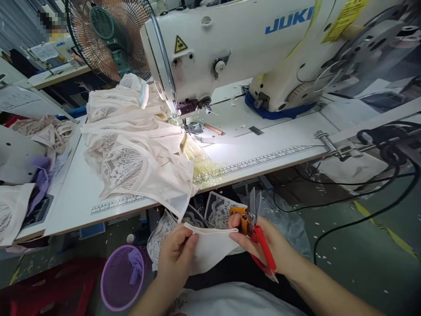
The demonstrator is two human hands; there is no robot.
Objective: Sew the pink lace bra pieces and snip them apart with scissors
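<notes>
My left hand (176, 252) pinches the left edge of a cream fabric piece (210, 248) held in front of my lap. My right hand (259, 239) grips the fabric's right edge and also holds red and orange thread snips (258, 228), blades pointing up. A strap of the fabric runs up to a pile of cream lace garments (131, 145) on the white sewing table (279, 140). The white Juki sewing machine (237, 48) stands behind, with its needle area (190, 125) lit.
A purple mesh basket (121, 276) sits on the floor at lower left. A fan (108, 35) stands behind the table's left end. More lace pieces (42, 131) lie on the left side table. Black cables (378, 193) hang at right.
</notes>
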